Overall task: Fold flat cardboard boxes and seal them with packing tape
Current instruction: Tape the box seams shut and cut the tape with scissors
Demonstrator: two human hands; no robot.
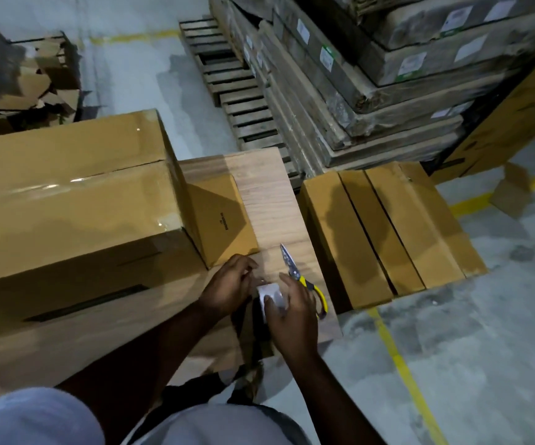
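Note:
A large brown cardboard box, its top seam covered with shiny clear tape, lies on the wooden worktop at the left. One side flap lies folded out flat on the wood. My right hand grips a pale roll of packing tape just above the worktop's near edge. My left hand is curled at the roll's left side, fingertips pinching at the tape end, which is hard to see.
Yellow-handled scissors lie on the wood right behind my right hand. A stack of flat cardboard boxes stands to the right. Behind are a wooden pallet, wrapped board stacks and cardboard scraps. Yellow floor lines run at the right.

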